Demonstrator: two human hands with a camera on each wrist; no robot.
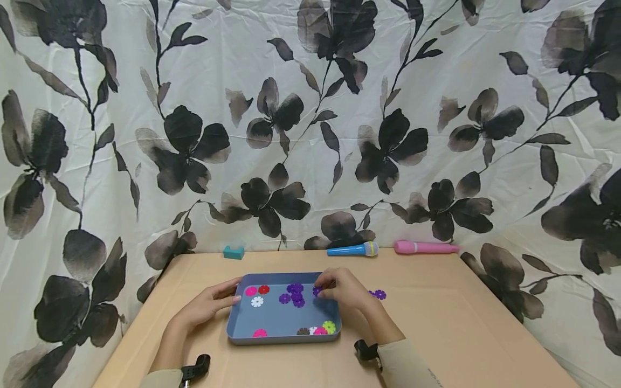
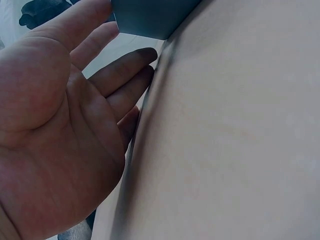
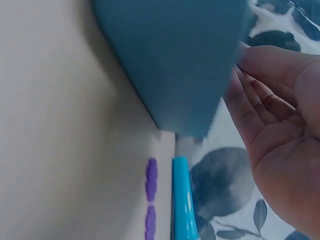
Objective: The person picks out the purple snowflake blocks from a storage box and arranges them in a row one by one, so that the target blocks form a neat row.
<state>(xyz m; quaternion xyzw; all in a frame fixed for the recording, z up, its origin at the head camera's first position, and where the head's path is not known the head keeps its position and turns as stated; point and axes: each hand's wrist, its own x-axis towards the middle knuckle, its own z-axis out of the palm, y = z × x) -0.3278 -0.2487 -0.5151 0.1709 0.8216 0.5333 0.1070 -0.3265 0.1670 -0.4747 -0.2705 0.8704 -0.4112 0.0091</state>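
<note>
A blue-grey tray (image 1: 278,319) lies on the table and carries small flower-shaped pieces. My left hand (image 1: 206,306) is at the tray's left rim, its fingers extended and touching the edge; the left wrist view shows its palm (image 2: 60,125) beside the tray wall (image 2: 150,17). Over the tray's right side, my right hand (image 1: 343,288) pinches a purple flower piece (image 1: 317,291), partly covered by the fingertips. Several purple flower pieces (image 1: 295,295) cluster left of it. In the right wrist view the tray wall (image 3: 175,65) hides the fingertips of that hand (image 3: 285,135).
Pink (image 1: 250,291), red (image 1: 263,289) and white (image 1: 257,302) flower pieces lie at the tray's left; more colours, including a green piece (image 1: 329,326), line its near edge. Purple pieces (image 1: 380,295) sit outside, right. A teal block (image 1: 233,252), blue toy microphone (image 1: 349,250) and pink stick-shaped object (image 1: 427,247) stand behind.
</note>
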